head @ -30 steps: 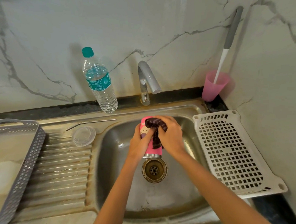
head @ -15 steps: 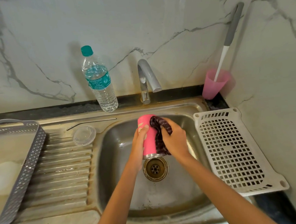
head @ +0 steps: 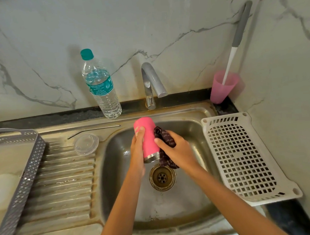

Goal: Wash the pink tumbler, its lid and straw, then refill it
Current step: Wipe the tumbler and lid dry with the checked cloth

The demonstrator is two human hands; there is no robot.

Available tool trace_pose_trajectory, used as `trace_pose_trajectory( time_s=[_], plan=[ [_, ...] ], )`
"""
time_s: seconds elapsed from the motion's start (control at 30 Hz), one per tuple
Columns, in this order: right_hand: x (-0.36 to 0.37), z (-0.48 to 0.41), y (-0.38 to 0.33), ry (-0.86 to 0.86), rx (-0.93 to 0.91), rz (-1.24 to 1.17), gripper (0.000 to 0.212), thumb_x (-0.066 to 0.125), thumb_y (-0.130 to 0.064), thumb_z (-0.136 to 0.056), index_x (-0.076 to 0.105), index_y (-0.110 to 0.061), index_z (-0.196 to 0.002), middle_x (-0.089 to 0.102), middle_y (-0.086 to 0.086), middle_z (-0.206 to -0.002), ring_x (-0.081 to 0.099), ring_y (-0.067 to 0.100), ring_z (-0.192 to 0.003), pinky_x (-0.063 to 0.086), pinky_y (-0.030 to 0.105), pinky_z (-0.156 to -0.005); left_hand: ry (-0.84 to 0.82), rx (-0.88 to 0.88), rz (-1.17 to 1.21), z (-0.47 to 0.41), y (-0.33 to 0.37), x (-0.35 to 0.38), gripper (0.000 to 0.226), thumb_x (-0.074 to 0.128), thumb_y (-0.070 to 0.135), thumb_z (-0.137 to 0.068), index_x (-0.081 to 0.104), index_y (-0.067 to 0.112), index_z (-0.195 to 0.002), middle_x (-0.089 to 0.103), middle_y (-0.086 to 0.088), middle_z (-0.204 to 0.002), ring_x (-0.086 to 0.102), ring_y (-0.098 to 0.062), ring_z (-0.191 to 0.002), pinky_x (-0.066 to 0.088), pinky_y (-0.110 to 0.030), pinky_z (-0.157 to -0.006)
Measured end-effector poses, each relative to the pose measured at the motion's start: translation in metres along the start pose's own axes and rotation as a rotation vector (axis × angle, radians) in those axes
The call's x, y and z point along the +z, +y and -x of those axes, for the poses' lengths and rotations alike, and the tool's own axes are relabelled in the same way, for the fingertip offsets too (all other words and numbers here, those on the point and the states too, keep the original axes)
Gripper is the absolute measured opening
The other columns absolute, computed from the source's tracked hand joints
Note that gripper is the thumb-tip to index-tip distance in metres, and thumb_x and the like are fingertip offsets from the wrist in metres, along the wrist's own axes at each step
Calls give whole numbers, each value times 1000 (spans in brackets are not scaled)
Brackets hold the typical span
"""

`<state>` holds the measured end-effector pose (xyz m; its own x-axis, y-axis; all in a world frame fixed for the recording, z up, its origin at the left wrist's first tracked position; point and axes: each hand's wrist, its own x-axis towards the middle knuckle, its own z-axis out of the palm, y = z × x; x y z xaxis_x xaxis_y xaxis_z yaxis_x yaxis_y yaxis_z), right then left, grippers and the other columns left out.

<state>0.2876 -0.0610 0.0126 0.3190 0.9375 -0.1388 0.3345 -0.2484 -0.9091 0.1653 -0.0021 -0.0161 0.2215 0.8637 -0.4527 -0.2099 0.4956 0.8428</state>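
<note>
- Marble-veined walls back a steel sink (head: 118, 175), and over its basin you hold the pink tumbler (head: 148, 138) tilted, steel-rimmed end down, just above the drain (head: 162, 177).
- Your left hand (head: 137, 151) has its grip closed round the tumbler's left side, with a fingertip up on the pink wall.
- Your right hand (head: 178, 150) has its grip closed on a dark patterned cloth (head: 165, 136), pressing it against the tumbler's right side with the thumb on the pink wall.
- On the ribbed drainboard (head: 63, 178) to your left lies the clear lid (head: 86, 144), with the metal straw (head: 94, 129) just behind it.
- Behind the sink stand a water bottle (head: 102, 89) and the tap (head: 152, 79), from which no water runs.
- A white rack (head: 245, 158) lies right of the basin.
- In the desk's far right corner a pink cup (head: 222, 88) holds a brush (head: 237, 43).
- A grey basket (head: 25, 163) sits at the far left.
</note>
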Motion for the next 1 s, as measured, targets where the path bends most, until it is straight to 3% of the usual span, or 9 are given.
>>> trace_pose_trajectory(
  time_s=[0.1, 0.2, 0.27, 0.37, 0.43, 0.53, 0.73, 0.9, 1.0],
  plan=[
    [6, 4, 9, 113, -116, 140, 38, 60, -42, -91, 59, -29, -127, 60, -6, -118, 59, 8, -103, 49, 25, -90, 58, 36, -118, -1, 5, 1, 64, 54, 60, -90, 40, 24, -142, 62, -8, -125, 67, -25, -105, 57, -44, -86],
    [20, 18, 10, 189, -321, 397, 43, 63, -27, -90, 57, -27, -132, 52, -2, -131, 56, 16, -111, 49, 29, -92, -2, -34, -94, 0, 7, 5, 80, 59, 73, -78, 53, 16, -133, 68, -15, -118, 69, -29, -103, 57, -45, -87],
    [22, 16, 9, 231, -377, 479, 45, 64, -23, -88, 56, -26, -133, 50, 0, -135, 53, 20, -114, 49, 32, -92, -36, -78, -51, 4, 6, 10, 77, 63, 69, -77, 56, 14, -131, 68, -18, -117, 70, -30, -100, 58, -45, -85],
    [12, -8, 4, 247, -228, 248, 37, 59, -25, -93, 58, -21, -130, 55, 1, -127, 54, 11, -107, 45, 23, -92, -128, -125, 89, 11, 5, 14, 43, 51, 48, -95, 62, 14, -119, 74, -15, -102, 73, -24, -83, 60, -34, -65],
    [4, -23, 2, 191, -103, 90, 36, 56, -30, -95, 59, -18, -129, 60, 2, -122, 56, 10, -107, 44, 23, -94, -195, -189, 189, 16, 4, 15, 37, 46, 44, -99, 62, 14, -113, 75, -12, -91, 74, -23, -77, 60, -35, -60],
    [5, -18, 6, 146, -95, 89, 36, 57, -32, -94, 60, -19, -127, 64, 1, -119, 60, 14, -106, 46, 22, -91, -176, -221, 323, 18, 3, 14, 46, 44, 52, -97, 60, 12, -114, 75, -14, -88, 74, -26, -76, 60, -38, -59],
    [6, -6, 9, 108, -367, 415, 37, 66, -29, -86, 65, -31, -123, 58, -8, -124, 56, 12, -106, 48, 27, -90, -172, -261, 382, 17, -5, 13, 53, 41, 55, -96, 62, 9, -110, 72, -15, -87, 72, -25, -76, 61, -34, -65],
    [-5, -44, -3, 121, -83, 64, 35, 62, -37, -91, 66, -18, -120, 66, 0, -111, 61, 14, -101, 48, 29, -92, -191, -226, 375, 18, -3, 12, 52, 46, 51, -96, 56, 11, -127, 72, -15, -102, 72, -28, -85, 61, -41, -73],
    [-3, -37, -2, 82, -5, 11, 37, 61, -40, -91, 65, -18, -121, 68, 0, -107, 63, 15, -100, 47, 26, -88, -196, -226, 473, 14, -3, 10, 57, 47, 57, -92, 56, 12, -126, 72, -15, -103, 71, -29, -88, 60, -44, -73]
  ],
)
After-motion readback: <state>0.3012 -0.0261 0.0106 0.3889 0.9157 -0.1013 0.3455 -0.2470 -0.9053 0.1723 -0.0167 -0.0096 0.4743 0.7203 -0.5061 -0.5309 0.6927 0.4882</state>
